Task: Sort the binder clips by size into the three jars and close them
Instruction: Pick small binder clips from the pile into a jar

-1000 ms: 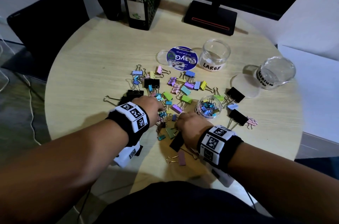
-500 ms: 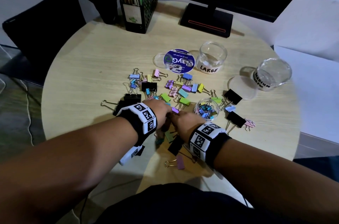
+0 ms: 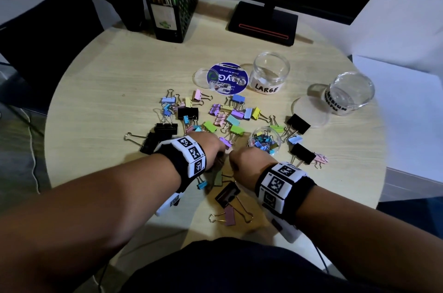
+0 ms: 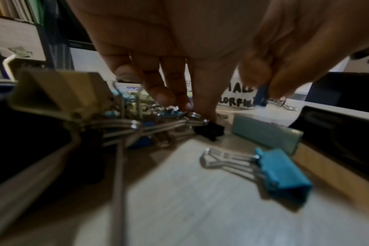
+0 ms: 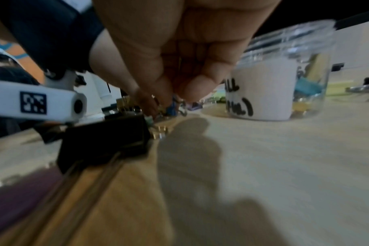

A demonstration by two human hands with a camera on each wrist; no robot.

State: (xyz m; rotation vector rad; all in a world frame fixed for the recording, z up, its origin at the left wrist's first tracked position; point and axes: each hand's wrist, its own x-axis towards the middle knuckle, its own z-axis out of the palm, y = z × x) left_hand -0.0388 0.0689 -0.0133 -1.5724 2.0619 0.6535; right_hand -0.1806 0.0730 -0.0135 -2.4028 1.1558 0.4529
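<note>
Both hands are working low over the near middle of the round bench (image 3: pixel 100 91), knuckles almost touching. The left hand (image 3: pixel 211 146) is reaching down with its fingers (image 4: pixel 158 93) extended into a tangle of clips, the fingertips touching wire handles beside a tiny black clip (image 4: pixel 210 129); its thumb and forefinger are pinching a small dark blue clip (image 4: pixel 261 94). The right hand (image 3: pixel 249 160) is curling its fingers (image 5: pixel 198 86) tightly downward at the edge of the same pile, pinching something small and blue among the wire handles, though blur is hiding exactly what.

The loose binder clips (image 3: pixel 223 120) are lying scattered across the middle of the bench, pastel ones mixed with larger black ones. A light blue clip (image 4: pixel 282 171) and a big black clip (image 3: pixel 227 194) are sitting just near of the hands. The small jar (image 3: pixel 265 140), open and partly filled with coloured clips, is standing just right of the hands. The jar marked LARGE (image 3: pixel 269 74) is standing open farther back, and the jar marked MEDIUM (image 3: pixel 347 93) is lying tilted at the far right, a clear lid (image 3: pixel 311 110) flat beside it. A blue round lid (image 3: pixel 226 78) is lying left of the LARGE jar.
</note>
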